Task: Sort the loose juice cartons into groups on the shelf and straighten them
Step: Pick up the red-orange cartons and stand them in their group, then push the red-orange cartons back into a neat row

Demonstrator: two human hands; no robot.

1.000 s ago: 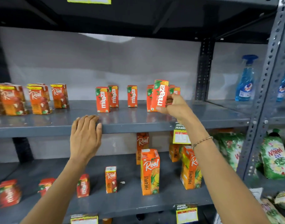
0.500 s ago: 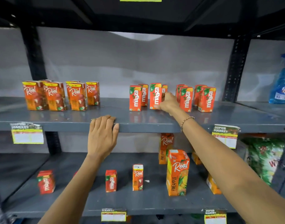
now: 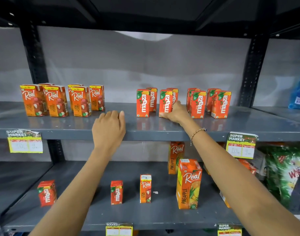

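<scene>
On the upper grey shelf [image 3: 77, 128] several Real litchi cartons [image 3: 56, 101] stand grouped at the left. Several orange Maaza cartons [image 3: 198, 103] stand in pairs at the right. My right hand [image 3: 175, 112] grips the lower right side of one Maaza carton [image 3: 165, 103], which stands upright on the shelf in front of another. My left hand [image 3: 110, 128] rests flat on the shelf's front edge, fingers together, holding nothing. On the lower shelf stand loose small cartons: two Maaza cartons [image 3: 116, 192] and one Real litchi carton [image 3: 145, 188].
Tall Real pineapple cartons [image 3: 188, 183] stand on the lower shelf to the right, with green detergent bags [image 3: 285, 174] beyond. A blue spray bottle [image 3: 299, 92] stands in the bay at the right. Price tags [image 3: 240, 145] hang on the shelf edges. Dark uprights frame the bay.
My right hand has brought the Maaza carton down from the air and set it upright among the others. The view has shifted left. My left hand stayed on the shelf edge.
</scene>
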